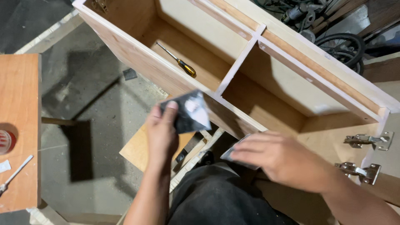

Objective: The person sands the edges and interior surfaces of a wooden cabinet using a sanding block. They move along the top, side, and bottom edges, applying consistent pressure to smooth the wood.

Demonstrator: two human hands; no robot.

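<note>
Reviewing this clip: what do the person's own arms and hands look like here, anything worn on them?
Both arms are bare from forearm to fingertips: no sleeves, gloves, watch, bracelet or rings show. The left hand has short, plain, unpainted nails. The right hand is slightly blurred, so its nails cannot be judged. Dark fabric on the person's lap is the only clothing in view.

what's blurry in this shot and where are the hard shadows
Head view: the dark shiny packet in the left hand is motion-blurred, the right hand slightly too; the screwdriver in the cabinet is sharp; hard shadows fall on the concrete floor.
</note>
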